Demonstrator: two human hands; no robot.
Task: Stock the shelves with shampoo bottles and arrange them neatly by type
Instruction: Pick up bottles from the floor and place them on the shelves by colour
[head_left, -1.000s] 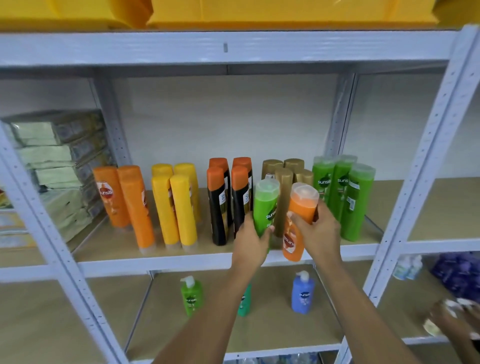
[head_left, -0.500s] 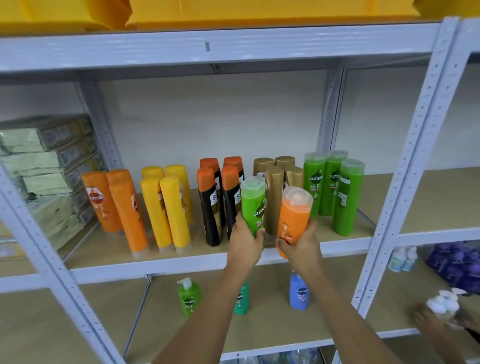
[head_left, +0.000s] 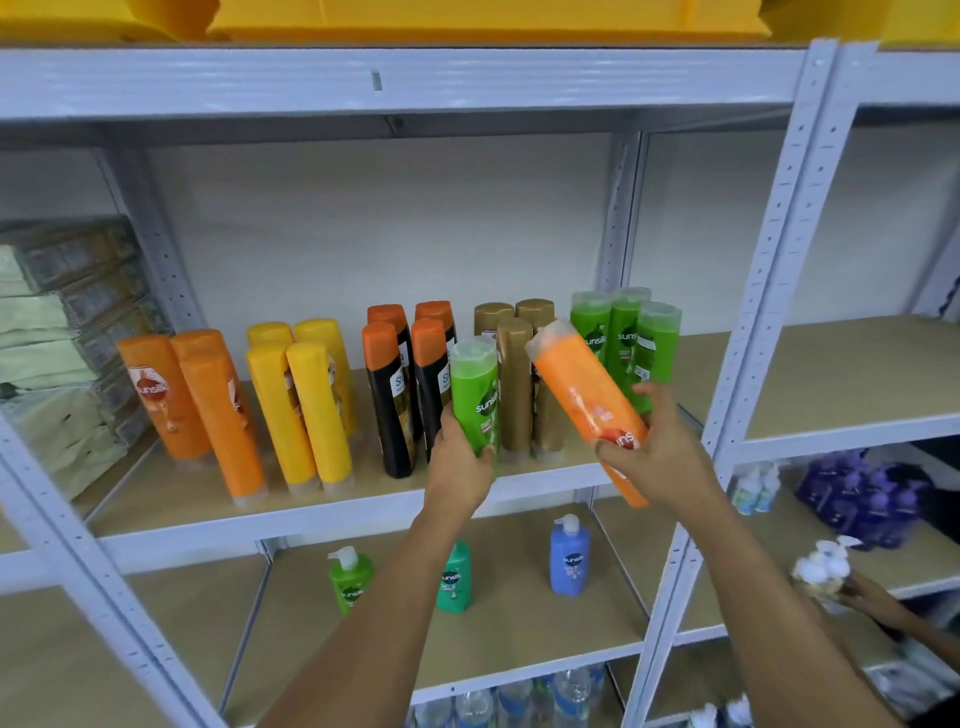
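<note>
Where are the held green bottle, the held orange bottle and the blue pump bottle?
held green bottle (head_left: 475, 395), head view, on its label.
held orange bottle (head_left: 582, 387), head view, mid-body.
blue pump bottle (head_left: 570, 561), head view, on its body.

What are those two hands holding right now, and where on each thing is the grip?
The left hand grips a green bottle round its lower body; the right hand grips a tilted orange bottle near its lower end.
</note>
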